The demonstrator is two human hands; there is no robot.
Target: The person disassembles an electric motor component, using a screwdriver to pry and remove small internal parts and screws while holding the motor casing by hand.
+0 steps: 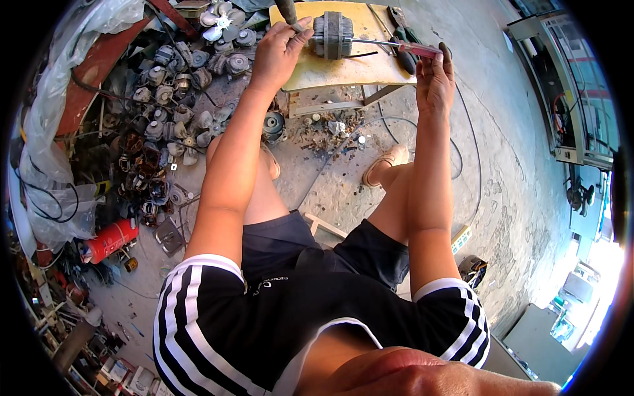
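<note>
A grey electric motor [333, 35] lies on a small bench with a worn yellow top [310, 76]. My right hand [436, 82] has its fingers closed on the red see-through handle of a screwdriver [419, 50]. The screwdriver's shaft runs left, and its tip meets the motor's right side. At the motor's left, my left hand [277, 56] is closed around the lower end of a dark, stick-like handle [286, 12]. The top of that handle leaves the picture. Pliers [400, 30] and a dark tool handle [406, 63] lie near the bench's right end.
Used motors [164, 96] and white fan blades [222, 20] are heaped on the floor at the left. A red cylinder [113, 240] lies below them. A cable [479, 152] curves over the concrete toward a power strip [461, 239]. Scraps lie under the bench.
</note>
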